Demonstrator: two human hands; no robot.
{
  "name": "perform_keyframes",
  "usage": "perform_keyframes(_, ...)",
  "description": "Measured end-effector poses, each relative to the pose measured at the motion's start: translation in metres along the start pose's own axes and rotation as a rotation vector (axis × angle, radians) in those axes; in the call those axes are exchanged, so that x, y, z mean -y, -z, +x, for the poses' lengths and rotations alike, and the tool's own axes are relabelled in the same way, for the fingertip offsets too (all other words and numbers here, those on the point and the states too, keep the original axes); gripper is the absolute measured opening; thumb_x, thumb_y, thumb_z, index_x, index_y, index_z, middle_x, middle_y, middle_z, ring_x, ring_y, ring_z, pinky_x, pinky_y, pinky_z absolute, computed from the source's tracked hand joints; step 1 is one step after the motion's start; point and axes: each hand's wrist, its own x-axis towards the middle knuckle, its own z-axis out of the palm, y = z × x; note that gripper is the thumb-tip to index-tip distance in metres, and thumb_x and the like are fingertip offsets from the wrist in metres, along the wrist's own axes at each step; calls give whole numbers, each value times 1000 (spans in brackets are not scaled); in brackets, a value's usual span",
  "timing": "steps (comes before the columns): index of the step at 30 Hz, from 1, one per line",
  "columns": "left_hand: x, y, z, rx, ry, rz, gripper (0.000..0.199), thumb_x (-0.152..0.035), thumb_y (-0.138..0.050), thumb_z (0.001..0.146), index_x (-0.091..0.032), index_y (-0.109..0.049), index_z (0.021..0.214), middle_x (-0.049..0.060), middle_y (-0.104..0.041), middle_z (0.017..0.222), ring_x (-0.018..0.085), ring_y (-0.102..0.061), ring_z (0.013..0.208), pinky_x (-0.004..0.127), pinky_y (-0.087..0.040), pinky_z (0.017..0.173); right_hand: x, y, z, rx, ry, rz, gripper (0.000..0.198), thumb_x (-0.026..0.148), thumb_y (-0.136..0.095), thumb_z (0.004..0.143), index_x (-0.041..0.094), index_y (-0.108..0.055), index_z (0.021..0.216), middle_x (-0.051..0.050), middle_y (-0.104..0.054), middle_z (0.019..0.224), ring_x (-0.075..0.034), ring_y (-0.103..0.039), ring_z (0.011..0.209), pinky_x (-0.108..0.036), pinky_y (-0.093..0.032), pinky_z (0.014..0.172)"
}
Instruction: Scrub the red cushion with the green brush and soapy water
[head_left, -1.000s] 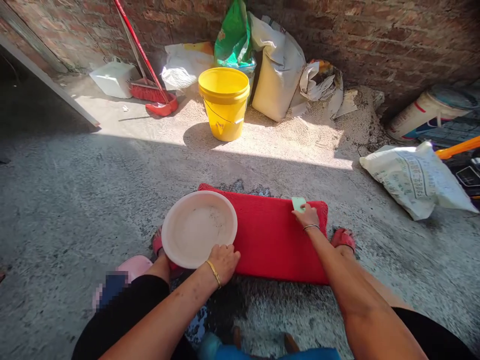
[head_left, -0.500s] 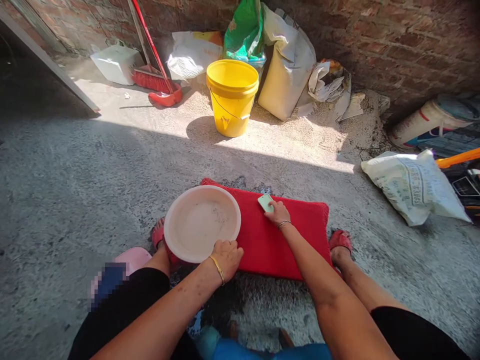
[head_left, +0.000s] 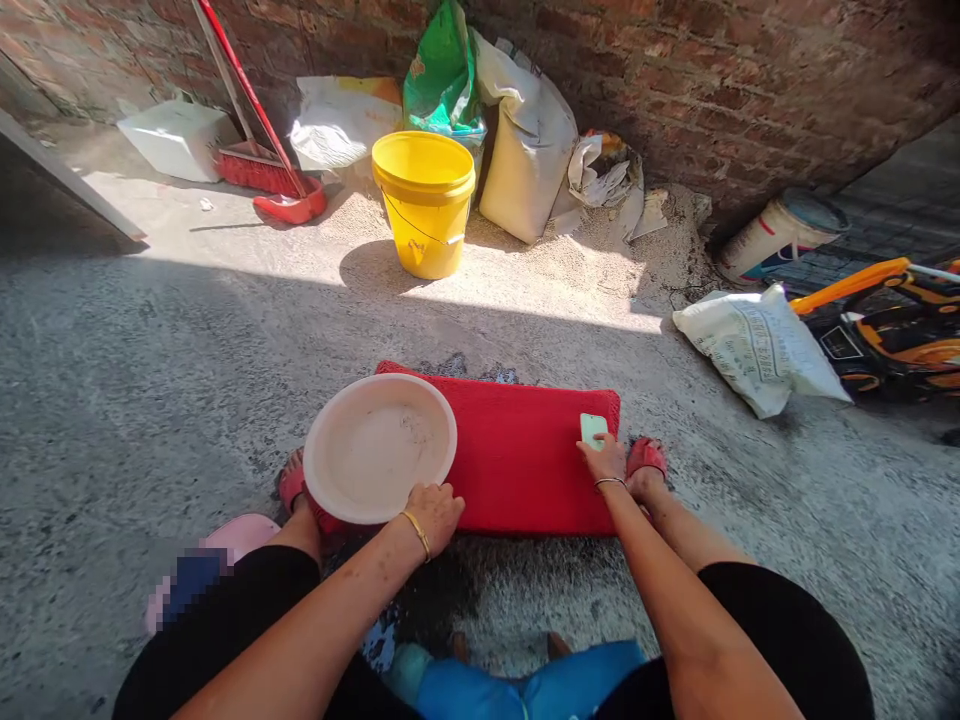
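Note:
A folded red cloth [head_left: 525, 460] with a fringed edge lies spread across a low support in front of me. On its left part sits a shallow, pale pink basin [head_left: 367, 455], with dark specks on its inner bottom. My left hand [head_left: 436, 512] is closed at the basin's near right rim, fingers curled over it; what lies under the palm is hidden. Near the cloth's right end, my right hand [head_left: 604, 458] grips a pale green, flat rectangular block [head_left: 593, 428] with a small hole near its far end. The block rests on the cloth; its underside is out of sight.
A yellow bucket [head_left: 424, 205] stands ahead in sunlight. Behind it are sacks [head_left: 529, 140], a broom [head_left: 259, 168] and a red dustpan [head_left: 292, 205] along a brick wall. To the right lie a white bag [head_left: 765, 345] and an orange-black machine [head_left: 900, 330]. Wet patches darken the concrete.
My right hand has moved the pale green block rightward over the cloth, from its middle to its right end. My left hand stays at the basin rim. The view has turned somewhat right.

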Motion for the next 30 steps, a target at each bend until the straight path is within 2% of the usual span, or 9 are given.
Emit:
perform_keyframes(5, 3, -5, 7, -7, -9, 10, 30, -14, -44, 87, -18, -63, 110, 16, -64, 113, 27, -62, 106, 44, -47, 88, 134, -35, -73, 250, 455, 108, 41, 39, -67, 78, 24, -61, 115, -8, -55, 111, -20, -55, 99, -29, -43, 85)
perform_keyframes(8, 3, -2, 10, -4, -4, 15, 33, -14, -38, 90, -16, -63, 112, 16, -64, 113, 28, -61, 107, 44, -47, 88, 173, -38, -93, 293, 637, 25, 41, 38, -67, 78, 26, -61, 117, -7, -54, 114, -21, -52, 102, -31, -41, 88)
perform_keyframes(10, 2, 2, 10, -14, -14, 9, 35, -13, -36, 90, -15, -62, 112, 17, -64, 113, 28, -61, 107, 45, -47, 88, 168, -35, -86, 300, 658, -34, 41, 37, -66, 78, 26, -61, 118, -8, -54, 115, -22, -52, 103, -31, -40, 88)
perform_keyframes(12, 0, 7, 9, -36, -33, -3, 33, -13, -37, 89, -15, -62, 111, 17, -63, 112, 28, -61, 105, 45, -47, 88, 139, -27, -67, 295, 568, -70, 42, 37, -66, 78, 26, -61, 118, -8, -54, 115, -21, -53, 102, -30, -41, 87)
perform_keyframes(14, -1, 9, 8, -58, -44, -10, 31, -14, -40, 88, -15, -62, 110, 17, -63, 111, 27, -62, 104, 44, -46, 88, 92, -15, -42, 256, 400, -77, 42, 38, -66, 79, 26, -61, 119, -8, -55, 114, -21, -55, 101, -30, -42, 85)
perform_keyframes(19, -3, 8, 6, -49, -30, -1, 30, -15, -42, 87, -16, -62, 109, 16, -63, 111, 26, -61, 105, 44, -46, 88, -37, 29, -2, 93, -173, -68, 44, 43, -65, 78, 19, -63, 114, -13, -60, 105, -27, -60, 100, -35, -46, 79)
perform_keyframes(22, -2, 5, 5, -33, -24, 16, 30, -16, -44, 87, -18, -62, 110, 15, -63, 113, 26, -61, 106, 43, -47, 88, -71, 43, -2, 63, -244, -67, 40, 42, -63, 79, 16, -63, 110, -16, -62, 101, -30, -60, 100, -37, -47, 76)
perform_keyframes(25, -2, 3, 3, -15, -25, 27, 29, -16, -45, 87, -18, -62, 111, 14, -63, 114, 27, -61, 107, 42, -47, 88, -51, 31, -18, 65, -162, -30, 38, 41, -66, 77, 21, -64, 108, -12, -62, 101, -27, -60, 99, -34, -46, 78)
perform_keyframes(30, -2, 7, 1, 21, -19, 36, 31, -16, -41, 90, -17, -62, 114, 14, -63, 117, 28, -60, 110, 43, -47, 91, 65, -13, -77, 182, 325, 45, 41, 41, -66, 79, 23, -61, 114, -9, -57, 110, -21, -56, 99, -30, -42, 85)
